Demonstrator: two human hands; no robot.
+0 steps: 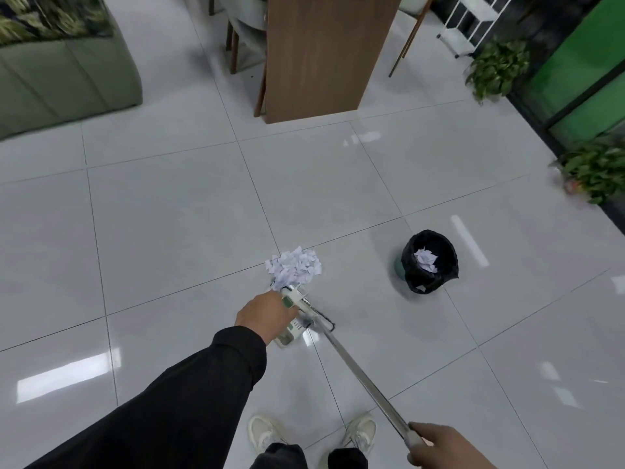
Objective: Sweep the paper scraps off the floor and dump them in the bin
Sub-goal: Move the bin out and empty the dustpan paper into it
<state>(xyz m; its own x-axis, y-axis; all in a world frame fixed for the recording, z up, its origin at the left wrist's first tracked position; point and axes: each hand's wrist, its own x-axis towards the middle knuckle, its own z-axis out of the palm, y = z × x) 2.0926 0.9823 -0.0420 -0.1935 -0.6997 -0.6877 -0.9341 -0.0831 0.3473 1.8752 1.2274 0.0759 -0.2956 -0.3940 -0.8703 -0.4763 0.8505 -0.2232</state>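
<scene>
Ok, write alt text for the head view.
A person's left hand holds a dustpan heaped with paper scraps, while the right hand grips a broom handle. A black-lined bin with some paper inside stands on the tiled floor to the right.

Grey-white tiled floor (162, 211) with dark grout lines and pale reflected light patches. Upper left: a green upholstered sofa (64, 72) carrying a leaf-patterned cushion (50, 15). Top centre: a wooden desk (321, 52), seen from its end panel, with a chair (241, 25) tucked in on its left side. Upper right: a white wire rack (473, 22) standing on the floor. Right edge: two leafy potted plants (497, 67) (595, 170) beside a dark-framed green panel (588, 72).
</scene>
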